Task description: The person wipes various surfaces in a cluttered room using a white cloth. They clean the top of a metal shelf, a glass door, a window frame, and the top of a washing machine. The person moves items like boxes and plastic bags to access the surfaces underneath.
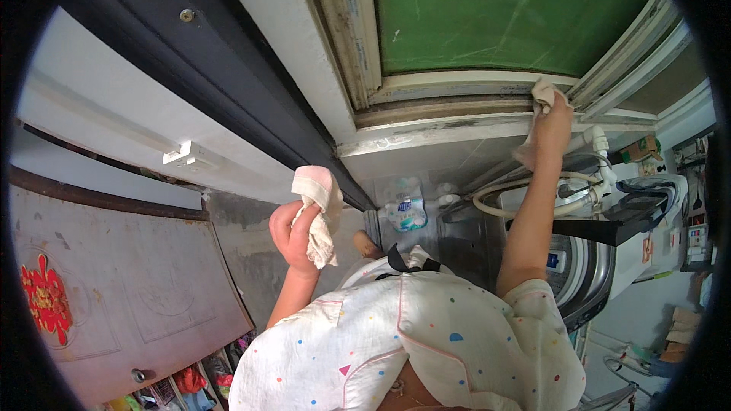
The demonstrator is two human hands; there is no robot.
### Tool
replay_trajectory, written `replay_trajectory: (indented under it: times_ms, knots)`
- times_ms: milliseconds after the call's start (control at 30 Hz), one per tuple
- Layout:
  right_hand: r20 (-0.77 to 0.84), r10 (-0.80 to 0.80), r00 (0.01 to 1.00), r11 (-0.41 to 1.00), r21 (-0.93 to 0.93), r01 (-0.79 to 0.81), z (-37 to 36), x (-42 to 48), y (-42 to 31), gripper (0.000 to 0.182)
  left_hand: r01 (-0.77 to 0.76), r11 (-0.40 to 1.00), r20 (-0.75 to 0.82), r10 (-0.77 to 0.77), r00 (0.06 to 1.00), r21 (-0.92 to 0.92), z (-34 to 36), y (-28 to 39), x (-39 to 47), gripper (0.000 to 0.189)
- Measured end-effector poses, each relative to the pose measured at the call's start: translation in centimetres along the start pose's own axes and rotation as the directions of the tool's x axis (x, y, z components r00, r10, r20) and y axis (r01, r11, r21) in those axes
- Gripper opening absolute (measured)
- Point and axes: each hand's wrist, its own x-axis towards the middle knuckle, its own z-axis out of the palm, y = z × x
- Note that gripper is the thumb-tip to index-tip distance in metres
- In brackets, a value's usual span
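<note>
My left hand (294, 234) grips a crumpled cream cloth (320, 194), held in the air left of my body. Out ahead on the right, my right hand (553, 125) presses another pale cloth (544, 96) against the lower right part of a window frame (451, 87). Some of that cloth hangs down below the hand. Dark grime lines the window track (440, 111) to the left of this cloth. Behind the frame is a green pane (502, 11), marked with pale scratches.
A washing machine (588, 274) and a hose (485, 200) stand on the right. On the floor ahead sits a clear labelled plastic bottle (408, 211). A dark door frame (251, 80), a wall socket (188, 154) and a door (143, 291) with a red decoration are on the left.
</note>
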Motion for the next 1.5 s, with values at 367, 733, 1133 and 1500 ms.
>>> replay_trajectory:
  times_ms: [367,733,1133,1500]
  knots:
    - [0.409,-0.682,0.607,0.708,0.578,0.406,3.2,-15.3,-16.2,0.054,-0.121,0.987,-0.028,0.119,0.993,-0.102,1.7,1.4,2.3,0.032]
    - [-0.132,0.047,0.99,0.952,0.305,-0.004,1.9,0.4,-4.7,0.054,-0.053,0.996,0.04,0.056,0.998,-0.076,1.3,0.8,0.5,0.027]
    - [-0.064,-0.244,0.968,0.931,0.262,0.253,1.7,-2.4,-7.6,0.05,-0.124,0.982,0.088,0.137,0.987,-0.142,3.3,2.2,1.6,0.026]
    - [-0.325,0.074,0.943,0.99,0.14,-0.03,1.5,3.9,0.5,0.044,-0.129,0.972,0.08,0.147,0.986,-0.194,3.4,3.3,1.8,0.028]
